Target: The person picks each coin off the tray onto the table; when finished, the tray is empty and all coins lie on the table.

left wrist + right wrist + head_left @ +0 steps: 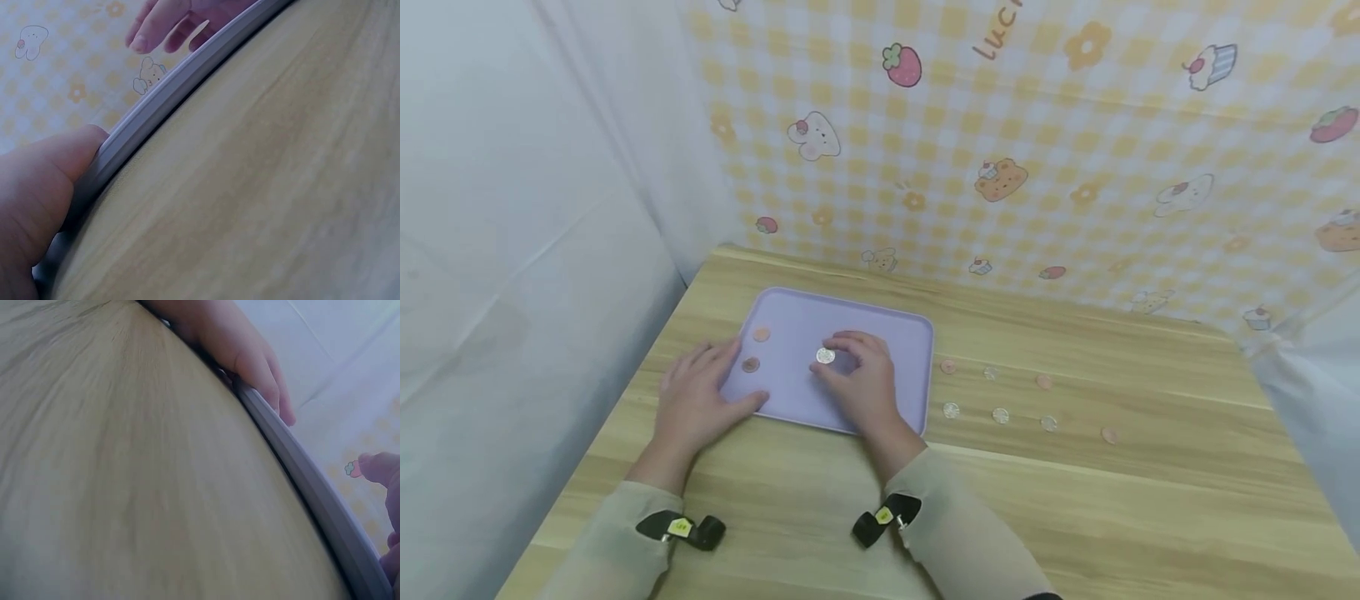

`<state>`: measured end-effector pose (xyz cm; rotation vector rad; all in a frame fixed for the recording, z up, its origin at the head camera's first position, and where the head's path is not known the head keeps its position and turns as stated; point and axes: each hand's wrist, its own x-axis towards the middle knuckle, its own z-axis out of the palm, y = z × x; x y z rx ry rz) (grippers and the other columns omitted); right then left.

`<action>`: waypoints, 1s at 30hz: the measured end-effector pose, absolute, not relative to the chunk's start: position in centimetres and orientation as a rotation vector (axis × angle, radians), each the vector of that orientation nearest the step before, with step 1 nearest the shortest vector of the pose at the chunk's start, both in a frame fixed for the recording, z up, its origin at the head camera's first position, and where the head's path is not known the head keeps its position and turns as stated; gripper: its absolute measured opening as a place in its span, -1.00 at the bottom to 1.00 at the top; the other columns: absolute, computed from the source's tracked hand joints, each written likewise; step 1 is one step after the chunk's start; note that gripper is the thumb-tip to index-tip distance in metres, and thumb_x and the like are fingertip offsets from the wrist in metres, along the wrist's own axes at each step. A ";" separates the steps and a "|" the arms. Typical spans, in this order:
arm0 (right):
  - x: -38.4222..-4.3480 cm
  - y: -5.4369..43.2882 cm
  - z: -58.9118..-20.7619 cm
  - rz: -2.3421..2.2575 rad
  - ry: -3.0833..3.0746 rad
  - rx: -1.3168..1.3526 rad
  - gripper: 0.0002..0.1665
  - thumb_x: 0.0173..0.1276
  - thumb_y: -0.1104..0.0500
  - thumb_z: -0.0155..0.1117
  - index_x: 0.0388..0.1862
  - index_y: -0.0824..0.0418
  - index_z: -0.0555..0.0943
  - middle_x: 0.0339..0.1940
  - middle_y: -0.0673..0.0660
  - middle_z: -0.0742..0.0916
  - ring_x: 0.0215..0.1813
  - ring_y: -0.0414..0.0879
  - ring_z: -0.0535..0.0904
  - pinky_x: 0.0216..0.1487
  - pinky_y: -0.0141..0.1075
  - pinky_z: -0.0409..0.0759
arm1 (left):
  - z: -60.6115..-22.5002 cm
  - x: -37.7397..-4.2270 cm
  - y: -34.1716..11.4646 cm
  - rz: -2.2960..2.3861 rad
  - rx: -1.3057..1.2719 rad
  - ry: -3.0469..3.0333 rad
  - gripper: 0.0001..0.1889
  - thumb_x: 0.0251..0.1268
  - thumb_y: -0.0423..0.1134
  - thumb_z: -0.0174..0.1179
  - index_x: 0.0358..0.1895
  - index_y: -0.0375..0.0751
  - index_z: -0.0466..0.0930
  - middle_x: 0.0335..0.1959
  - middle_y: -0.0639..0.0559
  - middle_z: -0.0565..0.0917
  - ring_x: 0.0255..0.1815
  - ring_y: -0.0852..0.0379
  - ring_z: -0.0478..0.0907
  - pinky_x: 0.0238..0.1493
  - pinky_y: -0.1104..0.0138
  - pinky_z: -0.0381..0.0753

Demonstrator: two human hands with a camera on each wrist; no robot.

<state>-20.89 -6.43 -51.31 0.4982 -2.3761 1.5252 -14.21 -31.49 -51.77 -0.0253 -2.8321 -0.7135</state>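
Note:
A lilac tray (797,308) lies flat on the wooden table. My left hand (696,396) rests at its near left corner, fingers along the left side and thumb stretched over the near rim. Over the tray's middle, my right hand (867,375) pinches a silver coin (825,356) between thumb and index fingertips. Its face shows upward; neither wrist view shows this coin. Inside the tray near the left side lie a copper-coloured coin (762,334) and a darker brown coin (751,365). The left thumb (75,147) touches the tray rim (156,100) in the left wrist view.
Right of the tray, several coins lie in two loose rows, among them a silver coin (951,410) and a copper-coloured coin (1044,381). A yellow checked cloth (955,125) hangs behind the table (1075,508). White cloth (527,250) hangs at the left.

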 end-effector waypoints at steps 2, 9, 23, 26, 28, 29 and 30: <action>-20.9 -5.9 -51.4 1.515 -2.373 0.503 -0.61 0.06 0.17 0.80 -0.11 0.11 0.86 0.06 -0.05 0.81 0.26 -0.08 0.58 0.31 -0.15 0.52 | -51.8 -14.2 -31.6 -0.708 -0.027 -2.829 0.03 0.19 0.28 0.47 0.60 -0.28 0.37 0.52 -0.34 0.46 0.57 -0.47 0.21 0.51 -0.45 -0.02; -21.0 -4.1 -51.8 1.506 -2.372 0.483 -0.59 0.05 0.17 0.79 -0.09 0.08 0.86 0.05 -0.08 0.81 0.24 -0.09 0.57 0.30 -0.15 0.51 | -52.0 -14.2 -32.1 -0.706 -0.035 -2.821 0.03 0.19 0.28 0.47 0.60 -0.27 0.36 0.51 -0.36 0.46 0.57 -0.48 0.21 0.51 -0.45 -0.04; -19.7 0.1 -51.6 1.359 -2.314 0.601 -0.61 0.05 0.21 0.78 -0.11 0.15 0.84 -0.05 0.02 0.81 0.08 -0.03 0.64 0.07 -0.15 0.59 | -52.0 -14.2 -31.9 -0.719 -0.043 -2.817 0.04 0.18 0.28 0.47 0.61 -0.27 0.35 0.53 -0.33 0.45 0.56 -0.49 0.21 0.51 -0.45 -0.04; -19.7 1.0 -51.8 1.362 -2.312 0.575 -0.62 0.05 0.21 0.78 -0.13 0.15 0.84 -0.07 0.02 0.82 0.07 -0.04 0.65 0.08 -0.16 0.57 | -52.1 -14.3 -31.9 -0.719 -0.055 -2.811 0.03 0.18 0.29 0.46 0.61 -0.27 0.36 0.52 -0.34 0.46 0.55 -0.49 0.21 0.51 -0.46 -0.04; -19.8 1.6 -51.9 1.355 -2.315 0.564 -0.62 0.05 0.20 0.78 -0.13 0.16 0.84 -0.07 0.03 0.82 0.07 -0.03 0.65 0.11 -0.15 0.56 | -52.0 -14.3 -31.8 -0.721 -0.056 -2.809 0.03 0.18 0.28 0.46 0.60 -0.27 0.36 0.52 -0.34 0.46 0.55 -0.49 0.22 0.50 -0.46 -0.03; -19.8 1.9 -52.0 1.345 -2.315 0.560 -0.62 0.05 0.20 0.78 -0.13 0.16 0.84 -0.08 0.03 0.82 0.07 -0.03 0.65 0.11 -0.14 0.56 | -52.0 -14.3 -31.8 -0.722 -0.055 -2.809 0.03 0.18 0.28 0.46 0.60 -0.27 0.36 0.52 -0.34 0.46 0.55 -0.49 0.22 0.50 -0.47 -0.03; -19.9 2.2 -52.1 1.331 -2.314 0.559 -0.62 0.05 0.20 0.78 -0.13 0.16 0.84 -0.08 0.03 0.82 0.07 -0.01 0.64 0.11 -0.13 0.55 | -51.9 -14.3 -31.7 -0.723 -0.055 -2.809 0.03 0.18 0.28 0.46 0.60 -0.27 0.36 0.52 -0.34 0.46 0.55 -0.49 0.22 0.49 -0.47 -0.04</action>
